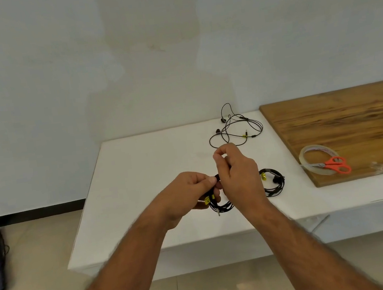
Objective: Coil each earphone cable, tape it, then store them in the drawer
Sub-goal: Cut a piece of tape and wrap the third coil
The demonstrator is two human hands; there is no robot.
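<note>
Both hands, left hand [189, 191] and right hand [236, 173], are pinched on the coiled earphone cable [220, 206] just above the counter [141, 175]; loops should be gripped tight while tape is pressed around.

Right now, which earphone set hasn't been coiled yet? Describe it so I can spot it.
On the white table, look to the far edge by the wall, left of the wooden board. The loose earphone sprawls there in open loops, unlike the tight coiled earphone nearer the hands.
</note>
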